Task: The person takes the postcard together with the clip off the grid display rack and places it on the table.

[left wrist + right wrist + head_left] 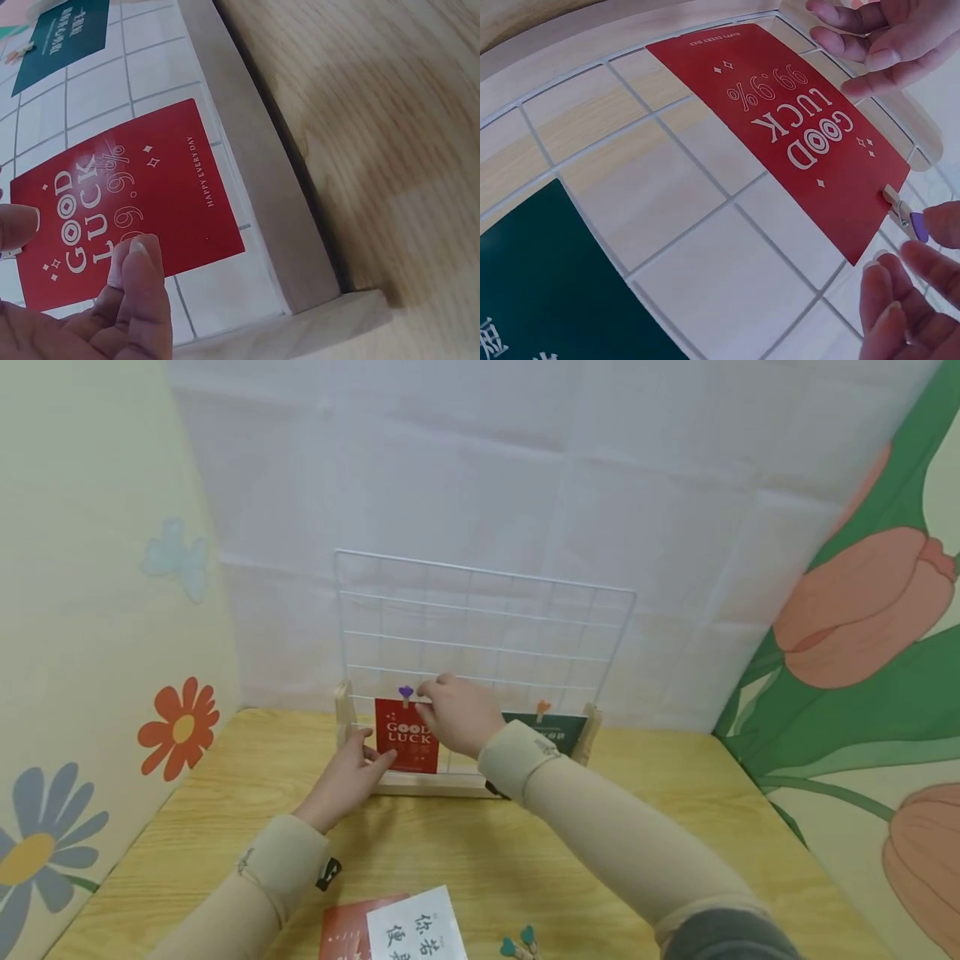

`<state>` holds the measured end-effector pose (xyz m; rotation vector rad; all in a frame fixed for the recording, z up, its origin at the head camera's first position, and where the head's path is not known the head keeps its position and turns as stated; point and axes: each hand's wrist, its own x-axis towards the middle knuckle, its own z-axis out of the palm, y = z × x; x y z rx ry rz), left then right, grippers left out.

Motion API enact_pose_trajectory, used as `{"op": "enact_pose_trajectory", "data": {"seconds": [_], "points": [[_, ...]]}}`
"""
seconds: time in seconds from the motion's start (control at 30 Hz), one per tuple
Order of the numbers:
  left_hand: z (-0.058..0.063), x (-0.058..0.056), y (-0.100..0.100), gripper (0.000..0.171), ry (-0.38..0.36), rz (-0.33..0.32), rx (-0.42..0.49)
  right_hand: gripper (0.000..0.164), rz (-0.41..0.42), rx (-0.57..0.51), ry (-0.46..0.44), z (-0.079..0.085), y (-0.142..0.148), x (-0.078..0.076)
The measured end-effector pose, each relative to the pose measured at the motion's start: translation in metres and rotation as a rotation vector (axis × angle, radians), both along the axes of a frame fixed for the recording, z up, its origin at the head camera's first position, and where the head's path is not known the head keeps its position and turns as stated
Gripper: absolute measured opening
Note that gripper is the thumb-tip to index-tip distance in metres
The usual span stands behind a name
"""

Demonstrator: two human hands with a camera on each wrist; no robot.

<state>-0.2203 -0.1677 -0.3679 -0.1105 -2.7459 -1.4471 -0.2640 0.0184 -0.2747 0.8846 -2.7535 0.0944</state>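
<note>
Red card hangs low on the wire grid under a purple-heart clip, left hand steadying its edge with straight fingers, right hand loosely open beside the clip, so I judge the clipping nearly finished, needing gentle release.

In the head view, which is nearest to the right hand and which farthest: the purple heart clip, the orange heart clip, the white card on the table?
1. purple heart clip: just left of the right hand, by its fingers.
2. orange heart clip: on the grid, to the right.
3. white card: on the table, at the near edge.
</note>
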Motion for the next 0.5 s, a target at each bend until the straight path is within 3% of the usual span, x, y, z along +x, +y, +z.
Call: {"op": "enact_pose_trajectory", "data": {"seconds": [0.17,0.5], "points": [[-0.002,-0.001,0.0,0.073,-0.01,-0.009,0.022,0.04,-0.01,0.001,0.014,0.001,-0.003,0.001],[-0.006,-0.005,0.0,0.063,-0.008,-0.019,0.058,0.042,-0.047,0.119,0.015,0.006,-0.017,0.0]]}}
